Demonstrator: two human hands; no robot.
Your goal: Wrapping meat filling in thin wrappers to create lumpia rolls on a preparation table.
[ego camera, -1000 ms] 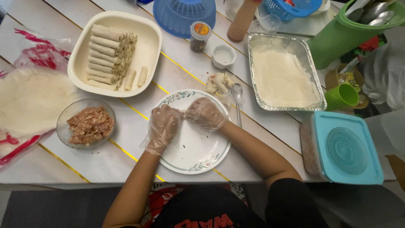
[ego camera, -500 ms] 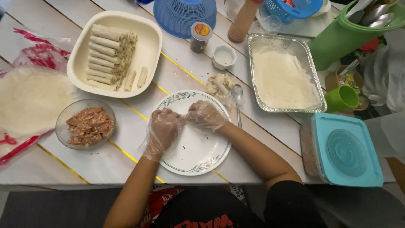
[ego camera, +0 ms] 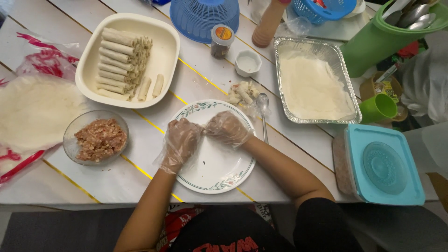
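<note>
Both my hands wear clear plastic gloves and meet over a white plate [ego camera: 219, 172] with a green leaf rim. My left hand [ego camera: 179, 142] and my right hand [ego camera: 227, 128] have their fingers curled together, pinching something small between them; what it is stays hidden under the fingers. Left of the plate sits a glass bowl of minced meat filling [ego camera: 99, 139]. A cream dish [ego camera: 161, 60] behind it holds several finished rolls [ego camera: 114, 63].
A stack of round wrappers [ego camera: 35, 109] lies on plastic at far left. A foil tray of wrappers [ego camera: 313, 86], a spoon [ego camera: 263, 107], a small white cup [ego camera: 248, 63], a spice jar [ego camera: 221, 40], a blue-lidded box [ego camera: 382, 163] and a green mug [ego camera: 379, 108] stand around.
My hands stay close together over the plate; the fingers shift only slightly. Nothing else has moved.
</note>
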